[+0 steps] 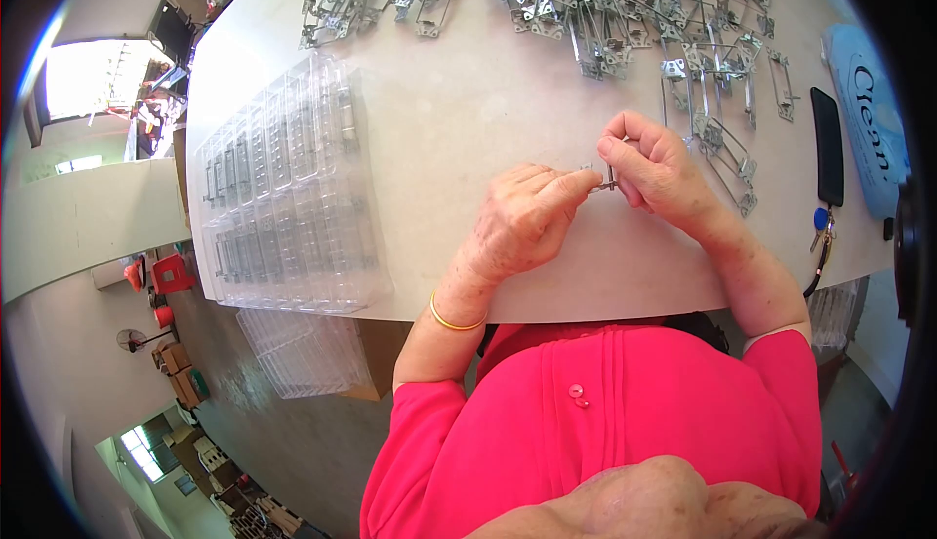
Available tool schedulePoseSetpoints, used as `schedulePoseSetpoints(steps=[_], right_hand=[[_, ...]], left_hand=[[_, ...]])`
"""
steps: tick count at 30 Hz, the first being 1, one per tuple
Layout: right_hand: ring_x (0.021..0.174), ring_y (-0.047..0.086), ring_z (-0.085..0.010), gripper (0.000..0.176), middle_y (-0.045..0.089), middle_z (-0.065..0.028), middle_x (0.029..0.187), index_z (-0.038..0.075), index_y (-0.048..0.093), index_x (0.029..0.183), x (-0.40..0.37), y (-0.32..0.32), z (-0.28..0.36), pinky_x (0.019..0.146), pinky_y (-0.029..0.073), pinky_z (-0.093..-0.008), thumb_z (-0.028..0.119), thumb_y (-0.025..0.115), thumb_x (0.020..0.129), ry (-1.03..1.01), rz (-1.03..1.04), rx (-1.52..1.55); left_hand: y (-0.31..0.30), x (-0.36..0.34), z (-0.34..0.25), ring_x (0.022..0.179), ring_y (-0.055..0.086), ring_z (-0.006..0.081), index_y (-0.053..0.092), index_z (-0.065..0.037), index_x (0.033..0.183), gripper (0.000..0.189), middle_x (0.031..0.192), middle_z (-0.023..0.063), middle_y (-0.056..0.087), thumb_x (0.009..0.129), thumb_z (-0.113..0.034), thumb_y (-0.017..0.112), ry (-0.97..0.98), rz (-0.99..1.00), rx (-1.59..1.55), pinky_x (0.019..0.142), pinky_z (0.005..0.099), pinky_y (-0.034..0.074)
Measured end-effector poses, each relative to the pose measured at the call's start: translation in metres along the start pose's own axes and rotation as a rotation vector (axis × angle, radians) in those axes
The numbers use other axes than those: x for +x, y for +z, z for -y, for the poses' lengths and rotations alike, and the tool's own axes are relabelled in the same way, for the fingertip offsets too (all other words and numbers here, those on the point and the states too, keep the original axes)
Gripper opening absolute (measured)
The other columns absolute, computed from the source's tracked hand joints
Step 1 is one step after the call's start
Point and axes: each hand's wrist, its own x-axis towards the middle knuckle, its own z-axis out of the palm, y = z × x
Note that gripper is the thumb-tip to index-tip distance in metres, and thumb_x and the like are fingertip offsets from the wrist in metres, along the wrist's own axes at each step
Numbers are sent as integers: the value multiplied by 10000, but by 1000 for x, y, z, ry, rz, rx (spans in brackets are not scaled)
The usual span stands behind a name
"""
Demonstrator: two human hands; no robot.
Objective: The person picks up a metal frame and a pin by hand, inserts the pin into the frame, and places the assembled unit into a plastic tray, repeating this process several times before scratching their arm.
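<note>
Hands at the near side, as I viewed them remotely: the left hand (a gold-coloured bangle circled its wrist) and right hand pinched a small metal part between thumbs and curled fingers, above the white table. To the left lay clear plastic trays; to the right, a black case. Beyond: heaped metal brackets.

Brightly lit. Window at upper left blown out white; glare washes the counter near it, at upper left. Fisheye curve bends straight edges, corners black. Blue-white flare along left rim. Fine detail at fingertips soft.
</note>
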Motion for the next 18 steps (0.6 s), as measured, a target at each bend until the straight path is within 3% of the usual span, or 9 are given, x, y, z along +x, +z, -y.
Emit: schedulePoseSetpoints(steps=[6,9,11,12,14,18], right_hand=[[508,474,-28,192,559,32,650,74,567,989,-1,-1,4,446,338,-213,254,588,1053,66,-13,122],[515,515,-45,179,619,-10,689,72,549,995,0,-5,4,453,381,-214,236,578,1060,35,-47,204],[523,547,-57,162,661,-38,722,71,539,1002,1,-4,5,461,414,-216,218,575,1063,-10,-64,256],[551,585,-70,137,695,-69,781,68,529,1022,0,-1,4,483,451,-219,191,576,1059,-76,-73,261],[580,622,-83,117,729,-99,840,66,518,1042,-2,1,3,505,487,-221,165,578,1055,-144,-83,264],[656,663,-84,90,746,-128,949,56,501,1078,-5,6,-3,583,558,-227,94,577,1047,-305,-65,197]], left_hand=[[0,-1,2,696,697,265,724,-21,1072,359,792,102,709,754,123,643,61,21,-14,654,353,547],[0,-2,-4,684,703,205,724,-18,1072,276,830,98,736,845,107,630,-20,64,-70,629,312,543],[5,-4,-4,697,703,134,695,-19,1152,217,905,89,764,961,37,608,-363,-71,-292,592,253,520],[3,-4,-5,697,703,134,695,-19,1152,217,905,89,764,961,37,608,-362,-72,-290,592,253,520],[-3,-5,-5,716,699,101,639,-10,1255,228,967,95,769,1036,-49,587,-652,-134,-536,568,212,500],[-11,1,-9,685,700,120,596,17,1310,276,965,128,762,1048,-71,585,-777,-237,-665,547,209,494]])
